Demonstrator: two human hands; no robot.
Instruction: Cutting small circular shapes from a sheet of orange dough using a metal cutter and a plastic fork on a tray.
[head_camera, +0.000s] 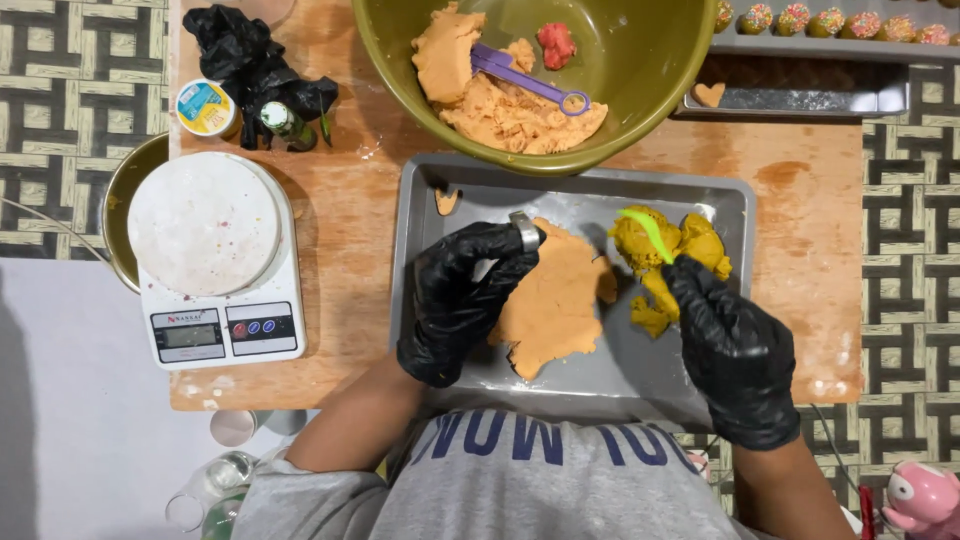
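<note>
Left hand (462, 300) in black glove, pinched narrow on small metal cutter (525, 230), pressed at upper edge of flat orange dough sheet (555, 305). Right hand (735, 350), also black-gloved, closed on lime-green plastic scraper (648, 232), its tip poked into darker yellow-orange dough lump (672, 262). Sheet and lump both lying in grey rectangular metal baking tray (720, 205), sheet at middle, lump at right, near each other, contact unclear. Small cut dough piece (446, 201) alone in tray's upper left corner. Tray sat on wooden board (345, 250). Above tray, olive-green round bowl (640, 90) with pale orange dough (500, 110), purple measuring spoon (530, 82) and red dough bit (556, 45). Left of tray, white digital kitchen scale (215, 270) with round plate. Crumpled black plastic bag (245, 60) and small round tub (205, 107) at board's top left. Second tray (800, 100) at upper right with heart-shaped piece (709, 94); row of sprinkled balls (830, 20) beyond.
</note>
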